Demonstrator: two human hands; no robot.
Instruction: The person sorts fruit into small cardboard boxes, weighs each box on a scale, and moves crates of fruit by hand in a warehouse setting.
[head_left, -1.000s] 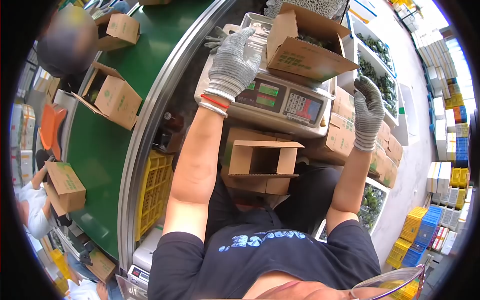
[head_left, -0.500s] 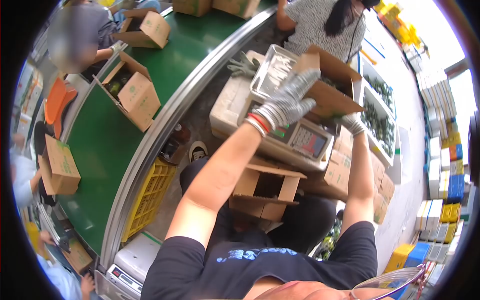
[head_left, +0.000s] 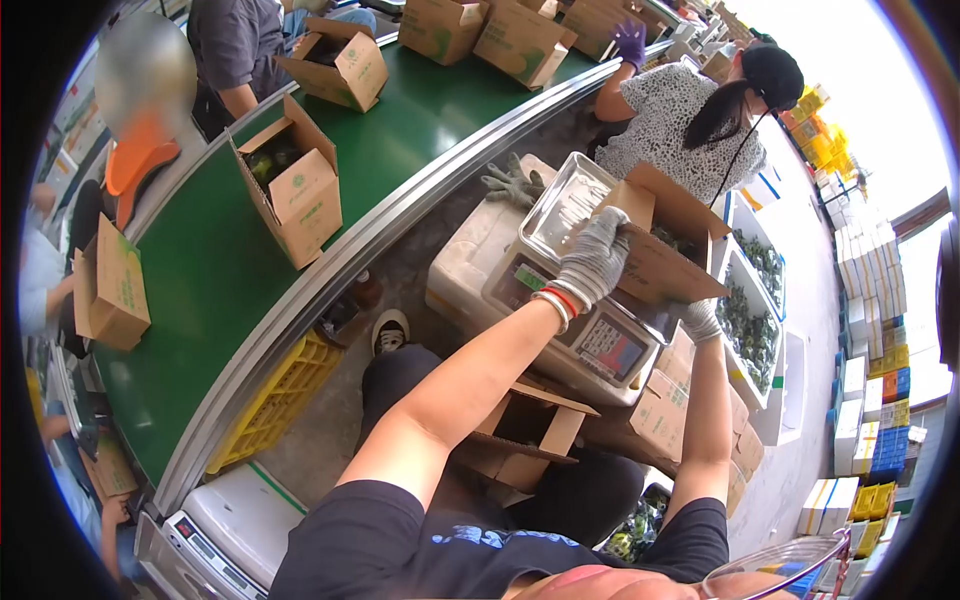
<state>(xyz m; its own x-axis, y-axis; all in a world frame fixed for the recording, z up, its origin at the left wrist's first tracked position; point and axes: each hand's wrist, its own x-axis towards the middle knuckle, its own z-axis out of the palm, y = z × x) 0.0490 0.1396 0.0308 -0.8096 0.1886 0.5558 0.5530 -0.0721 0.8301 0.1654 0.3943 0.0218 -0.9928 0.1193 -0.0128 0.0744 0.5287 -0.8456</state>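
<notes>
An open cardboard box (head_left: pixel 655 265) with dark green produce inside sits tilted over the metal tray (head_left: pixel 548 226) of a weighing scale (head_left: pixel 612 345). My left hand (head_left: pixel 598 252), in a grey knitted glove with a red band at the wrist, has its fingers closed on the box's left wall. At the near right corner, my right hand (head_left: pixel 698 318), also gloved, grips the box from the side and below; its fingertips are hidden. Another open box (head_left: pixel 520 430) stands between my legs. The scale rests on a white foam box (head_left: pixel 455 265).
To the left runs a green conveyor (head_left: pixel 215 300) with a metal rail (head_left: pixel 330 262) and several cartons. White crates of greens (head_left: pixel 750 330) stand at the right, near stacked closed cartons (head_left: pixel 660 415). A co-worker (head_left: pixel 665 125) sits ahead. A yellow crate (head_left: pixel 275 400) is beside the rail.
My left hand's outstretched fingers have closed on the box wall. The right hand stays at the near right corner. The camera view has shifted, showing more of the conveyor's far end.
</notes>
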